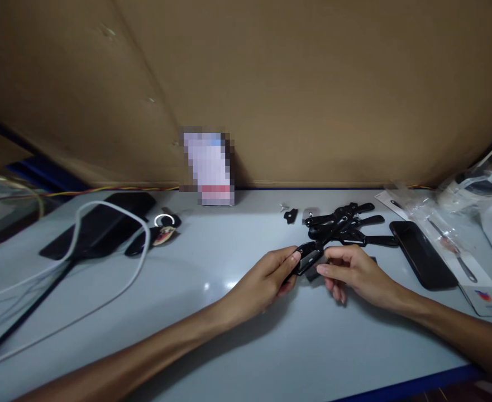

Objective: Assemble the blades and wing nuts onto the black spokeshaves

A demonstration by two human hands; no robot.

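Observation:
My left hand (276,271) is closed around one end of a glossy black long-handled tool with a wide head. A pale metal-looking plate shows in the head of the tool (310,255), and its shaft points up and right. My right hand (348,271) is at the tool's right side, thumb and forefinger drawn together by the head; what they pinch, if anything, is hidden. Under the fingers a small dark flat piece (313,273) partly shows. Just beyond lies a heap of similar black long-handled tools (365,222), overlapping each other.
Behind the hands lie a small black plate (290,216) and tiny silver parts (285,207). A black phone (424,254) and clear packaging (455,251) are at right. A blurred upright screen (212,167) leans on the cardboard wall (313,95). A white cable (143,254) loops at left.

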